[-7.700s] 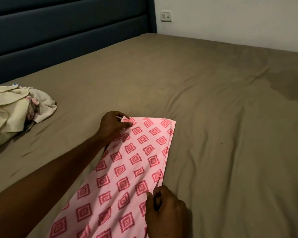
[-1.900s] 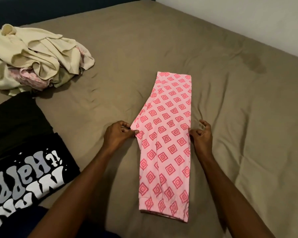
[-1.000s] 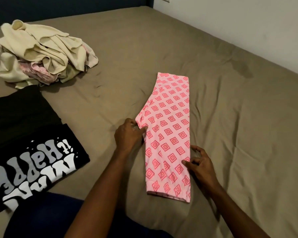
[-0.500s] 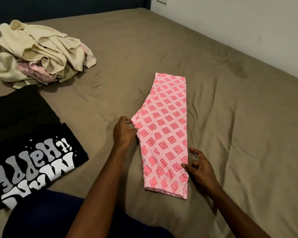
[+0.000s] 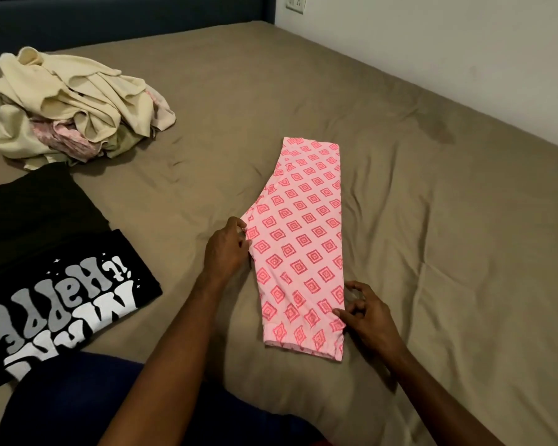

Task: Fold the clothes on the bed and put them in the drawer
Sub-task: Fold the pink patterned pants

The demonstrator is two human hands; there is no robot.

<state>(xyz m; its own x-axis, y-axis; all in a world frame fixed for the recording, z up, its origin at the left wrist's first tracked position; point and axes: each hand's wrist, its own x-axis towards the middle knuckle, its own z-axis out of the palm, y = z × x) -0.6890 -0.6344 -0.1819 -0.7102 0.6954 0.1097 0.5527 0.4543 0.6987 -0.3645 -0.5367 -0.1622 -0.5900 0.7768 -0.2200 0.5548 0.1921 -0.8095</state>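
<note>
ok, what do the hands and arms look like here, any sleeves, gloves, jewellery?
Both hands, left and right, are bare: no gloves, rings or watch visible. Forearms are uncovered as far as the frame shows, with no sleeve in view.

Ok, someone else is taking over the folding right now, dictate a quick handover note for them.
Left hand: pinching the left edge of the pink patterned pants at the crotch point.
Right hand: pinching the pants' right edge near the hem.
The pants lie flat on the bed, folded lengthwise, leg on leg.
Done: a black printed t-shirt lies folded at the left.
Left: fold the pants shorter, fold the cream clothes pile beyond the t-shirt, then put everything in the drawer, which is not in view.
</note>
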